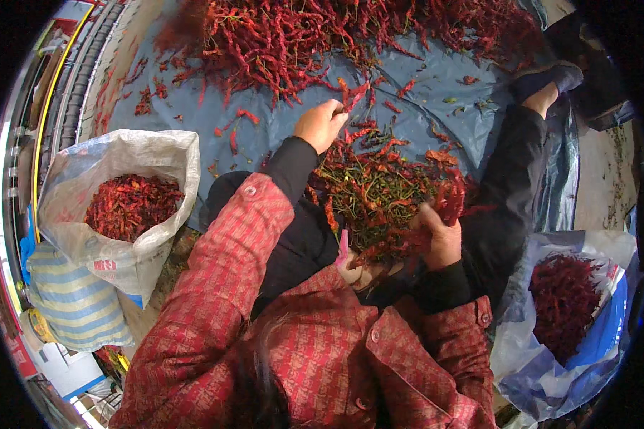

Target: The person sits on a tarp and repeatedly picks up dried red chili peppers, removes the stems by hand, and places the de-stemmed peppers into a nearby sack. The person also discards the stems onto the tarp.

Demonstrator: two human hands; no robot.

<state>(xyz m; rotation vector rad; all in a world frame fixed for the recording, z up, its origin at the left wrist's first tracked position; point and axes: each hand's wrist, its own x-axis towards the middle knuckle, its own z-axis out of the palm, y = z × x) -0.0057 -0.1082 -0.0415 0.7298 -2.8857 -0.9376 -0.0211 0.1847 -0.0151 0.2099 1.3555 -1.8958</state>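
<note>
A large heap of dried red chilli peppers (279,43) spreads over the blue tarpaulin (279,134) in front of me. At the heap's near edge, my left hand (322,126) pinches a dried red chilli (358,96) between thumb and fingers. Closer to my body, my right hand (443,236) grips a bunch of red chillies (452,198); its far fingers are hidden. Between my legs lies a pile of green stems and chilli scraps (375,187), with my right hand at its right side.
An open white woven sack (166,145) on the left holds chilli pieces (134,206). Beside it sits a striped sack (80,300). Darker red chillies (563,305) fill another plastic sack (547,389) at right. A person's shoe (553,78) rests on the tarpaulin's right part.
</note>
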